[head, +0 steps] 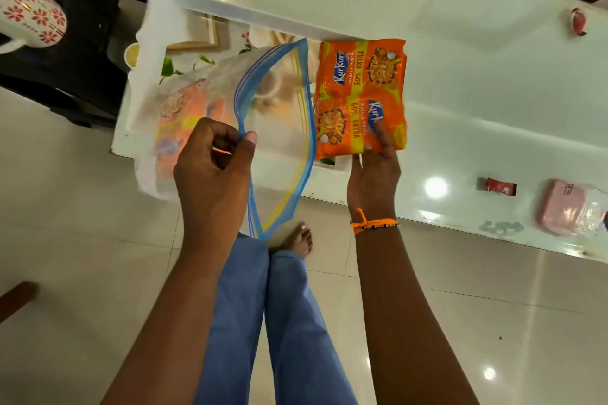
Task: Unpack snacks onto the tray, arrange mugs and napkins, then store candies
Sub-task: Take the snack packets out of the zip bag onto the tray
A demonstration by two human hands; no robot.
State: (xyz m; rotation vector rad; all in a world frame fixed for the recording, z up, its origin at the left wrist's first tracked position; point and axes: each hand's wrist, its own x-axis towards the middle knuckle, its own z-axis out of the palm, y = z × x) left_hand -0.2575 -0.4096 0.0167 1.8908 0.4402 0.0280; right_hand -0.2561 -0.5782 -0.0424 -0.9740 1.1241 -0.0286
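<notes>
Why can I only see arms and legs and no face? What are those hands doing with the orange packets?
The camera sits on the person's head and looks down, so you see only their own arms, blue trousers and a bare foot on the floor. The left hand pinches the open rim of a clear zip bag; more orange shows through its plastic. The right hand, with an orange thread at the wrist, holds two orange snack packets over a tray with pictures on it. The tray sits on a shiny pale table. Further right on the table lie a small red candy and a pink packet. A flowered mug shows at the top left.
</notes>
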